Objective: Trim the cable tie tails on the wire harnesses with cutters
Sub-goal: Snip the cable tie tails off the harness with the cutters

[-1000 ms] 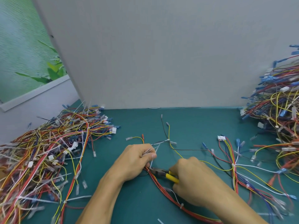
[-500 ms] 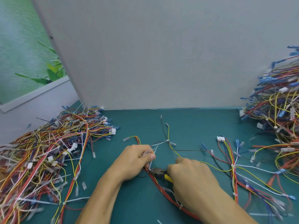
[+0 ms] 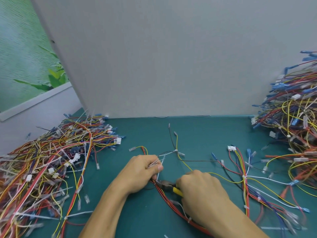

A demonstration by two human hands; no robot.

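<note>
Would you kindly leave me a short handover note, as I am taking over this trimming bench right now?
Left hand: pinches a white cable tie tail and holds a bunch of loose white strips, seemingly cut tails.
Right hand: grips yellow-handled cutters, nose at that tail's base on the red-wired harness.
The left harness pile and right harness pile lie on the green mat.
Done: unclear which pile is trimmed.
Left: snip this tail, then check the harness's other ties.
</note>
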